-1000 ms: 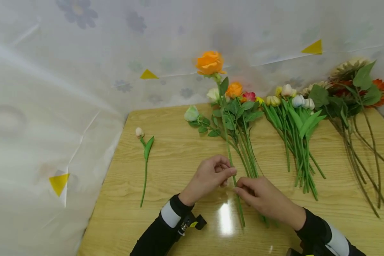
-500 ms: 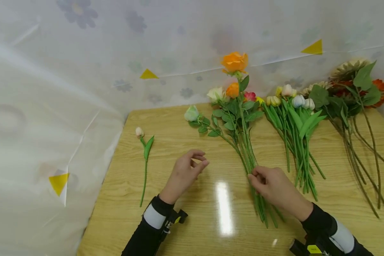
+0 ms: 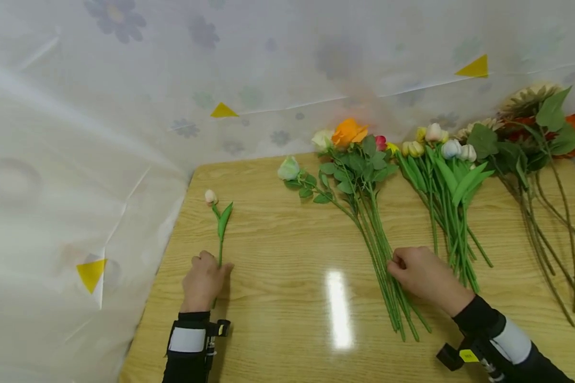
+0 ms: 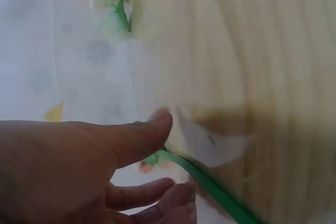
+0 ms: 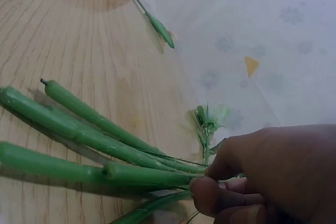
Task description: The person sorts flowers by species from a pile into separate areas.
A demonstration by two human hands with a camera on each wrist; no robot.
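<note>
My left hand [image 3: 204,281] is over the stem of a lone pale pink tulip [image 3: 222,221] lying on the left side of the table. In the left wrist view the green tulip stem [image 4: 220,195] runs between the thumb and the fingers, which are spread apart. With thumb and fingertips, my right hand [image 3: 424,274] pinches the stem of a rose [image 3: 349,132] with an orange bloom, at the right side of a bunch of rose stems [image 3: 378,255]. Stem ends [image 5: 84,137] stick out from those fingers in the right wrist view.
A bunch of tulips [image 3: 452,213] lies right of the roses, its lower stems behind my right hand. Farther right are large blooms with brown stems [image 3: 532,213]. A pale green rose [image 3: 289,168] branches leftward. Behind the wooden table [image 3: 278,298] hangs a flower-printed sheet [image 3: 278,58].
My left hand let go of the orange rose and moved left to the lone tulip. The right hand carried the rose right and down onto the rose bunch.
</note>
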